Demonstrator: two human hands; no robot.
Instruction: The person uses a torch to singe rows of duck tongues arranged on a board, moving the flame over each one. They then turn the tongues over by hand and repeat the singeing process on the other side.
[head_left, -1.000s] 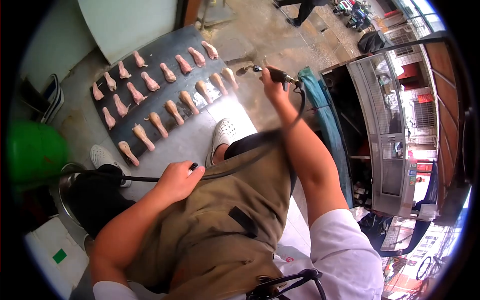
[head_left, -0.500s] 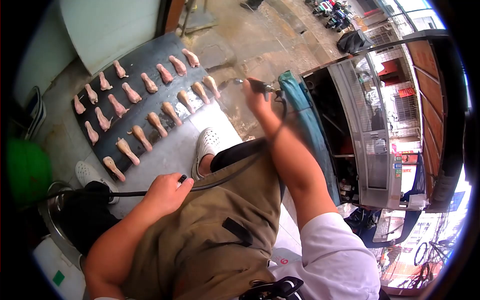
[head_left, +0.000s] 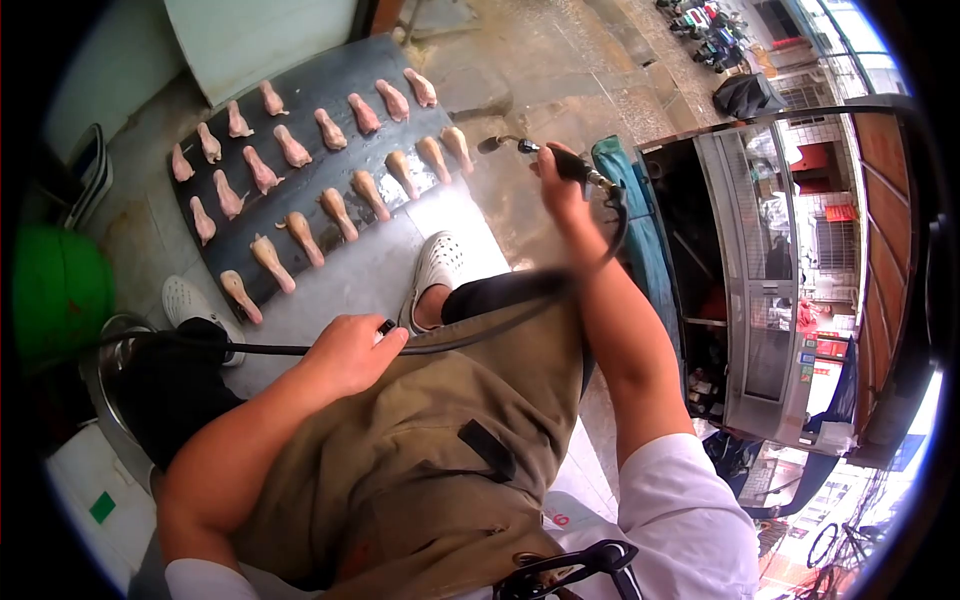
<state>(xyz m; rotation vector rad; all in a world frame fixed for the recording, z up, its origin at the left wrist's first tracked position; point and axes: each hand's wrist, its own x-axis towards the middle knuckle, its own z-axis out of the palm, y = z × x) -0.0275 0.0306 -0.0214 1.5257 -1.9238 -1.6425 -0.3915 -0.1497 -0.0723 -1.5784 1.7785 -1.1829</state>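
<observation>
"Along the near edge of the dark board (head_left: 300,190), how do your drumsticks (head_left: 271,263) look?"

"Eight lie there, tanned brown, thin ends pointing toward you. Behind them sit twelve more in two rows, pink and pale; the four by the far edge are all toward its left end."

"And where's your torch (head_left: 570,164)?"

"Off the board's right edge, in your right hand (head_left: 560,190). The nozzle (head_left: 490,145) points toward the board, near the last browned drumstick, a gap between them."

"Your fingers?"

"The right ones are wrapped around the torch. Your left hand (head_left: 345,355) is at the edge of your apron (head_left: 400,430), fingers curled round a small black object (head_left: 387,327), its tip jutting out by the thumb. The black hose (head_left: 480,338) passes at that hand; whether you grip it too, I can't tell."
</observation>
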